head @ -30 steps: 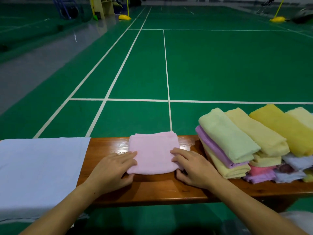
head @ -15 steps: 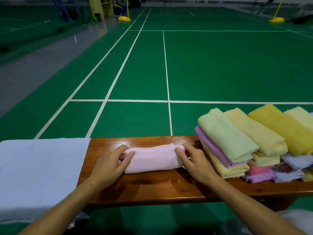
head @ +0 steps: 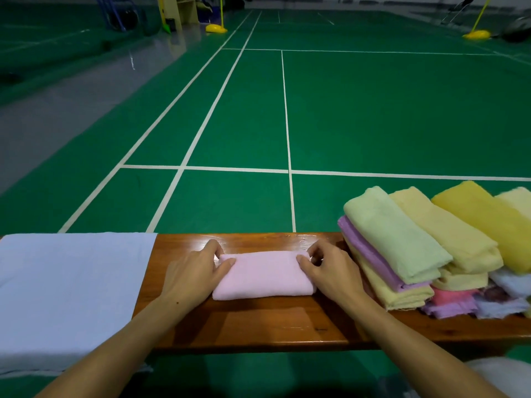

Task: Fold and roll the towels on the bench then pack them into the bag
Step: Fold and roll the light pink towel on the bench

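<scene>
A: What's in view rn, for someone who can't see it?

B: Head cam, looking down at a glossy wooden bench (head: 258, 326) w/ a green court floor (head: 373, 116) beyond. The pink towel (head: 263, 275) lies mid-bench, already a narrow band, long axis running left to right. My left hand (head: 192, 275) pinches its left end, thumb behind the far edge and fingers curled over the top. My right hand (head: 330, 271) pinches the right end the same way. Neither hand is flat or spread.

A: And the rest of the towels?

B: A stack of folded towels (head: 416, 248) sits just right of my right hand: pale green on top, purple and yellow below, more yellow farther right. A pale blue cloth (head: 71, 297) covers the bench's left end. I can't tell if that's the bag; no obvious bag opening shows.

A: How do I do this step well?

B: My read: this is the roll stage. Keep both ends moving together so the roll stays even, not coned. Tuck the first turn tight w/ the thumbs, then press down lightly while turning. Soft terry springs back, so I'd hold the loose edge underneath before lifting. Mind the stack at right; an elbow nudge could topple it.
</scene>
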`<control>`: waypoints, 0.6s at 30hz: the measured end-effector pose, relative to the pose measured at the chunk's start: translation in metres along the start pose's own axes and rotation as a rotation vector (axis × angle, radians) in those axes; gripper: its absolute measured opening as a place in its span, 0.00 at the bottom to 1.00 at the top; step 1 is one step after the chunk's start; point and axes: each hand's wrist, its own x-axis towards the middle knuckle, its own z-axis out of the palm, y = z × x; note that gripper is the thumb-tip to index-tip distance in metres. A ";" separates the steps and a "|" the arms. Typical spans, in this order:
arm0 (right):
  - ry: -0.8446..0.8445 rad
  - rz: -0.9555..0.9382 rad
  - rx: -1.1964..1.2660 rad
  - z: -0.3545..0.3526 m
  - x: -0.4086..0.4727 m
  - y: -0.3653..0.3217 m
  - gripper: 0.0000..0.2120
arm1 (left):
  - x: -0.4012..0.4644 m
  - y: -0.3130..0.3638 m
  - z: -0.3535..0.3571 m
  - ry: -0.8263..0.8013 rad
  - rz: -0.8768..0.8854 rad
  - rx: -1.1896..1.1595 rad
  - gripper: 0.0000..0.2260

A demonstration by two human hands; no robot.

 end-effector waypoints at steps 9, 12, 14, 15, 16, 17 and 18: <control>-0.149 -0.684 -0.351 0.018 -0.029 -0.031 0.28 | -0.028 0.043 0.012 0.123 0.407 0.150 0.25; -0.275 -0.692 -0.463 0.030 -0.034 -0.023 0.34 | -0.035 0.050 0.017 -0.126 0.362 0.226 0.31; -0.289 -0.647 -0.471 0.023 -0.032 -0.021 0.35 | -0.034 0.044 0.011 -0.186 0.283 0.187 0.33; -0.293 -0.611 -0.449 0.017 -0.032 -0.020 0.35 | -0.032 0.039 0.007 -0.201 0.241 0.158 0.34; -0.298 -0.573 -0.429 0.012 -0.031 -0.018 0.34 | -0.031 0.034 0.004 -0.211 0.200 0.132 0.34; -0.285 -0.552 -0.427 0.007 -0.030 -0.016 0.32 | -0.030 0.030 0.000 -0.202 0.160 0.118 0.34; -0.248 -0.553 -0.438 0.003 -0.031 -0.014 0.30 | -0.029 0.024 -0.003 -0.167 0.124 0.116 0.34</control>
